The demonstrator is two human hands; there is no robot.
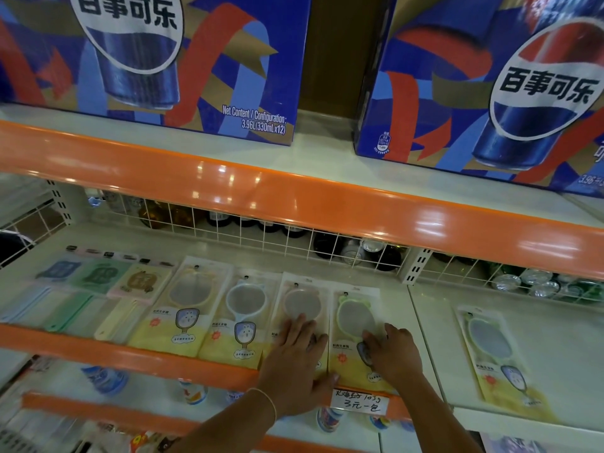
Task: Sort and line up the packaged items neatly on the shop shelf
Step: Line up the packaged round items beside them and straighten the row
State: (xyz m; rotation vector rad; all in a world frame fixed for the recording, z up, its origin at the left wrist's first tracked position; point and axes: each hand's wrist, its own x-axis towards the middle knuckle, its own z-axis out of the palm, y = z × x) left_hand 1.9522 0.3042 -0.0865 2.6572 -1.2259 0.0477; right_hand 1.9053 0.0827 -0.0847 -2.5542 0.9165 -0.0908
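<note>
Five clear-bagged hand mirrors with yellow printed cards lie on the white shelf: four in a row (225, 318) and one apart at the right (500, 354). Three pastel packaged combs, blue, green and cream (98, 289), lie left of them. Two blue cardboard cola cartons (183, 60) stand on the shelf above.

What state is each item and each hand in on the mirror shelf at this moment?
Left hand: flat, fingers straight, pressing on the pink mirror pack.
Right hand: fingers curled on the green mirror pack, lying flat in the row.
Yellow mirror pack: flat, untouched.
Blue mirror pack: flat, untouched.
Lone mirror pack: flat, apart on the next shelf section, slanted.
Price label: hanging on the shelf edge.
</note>
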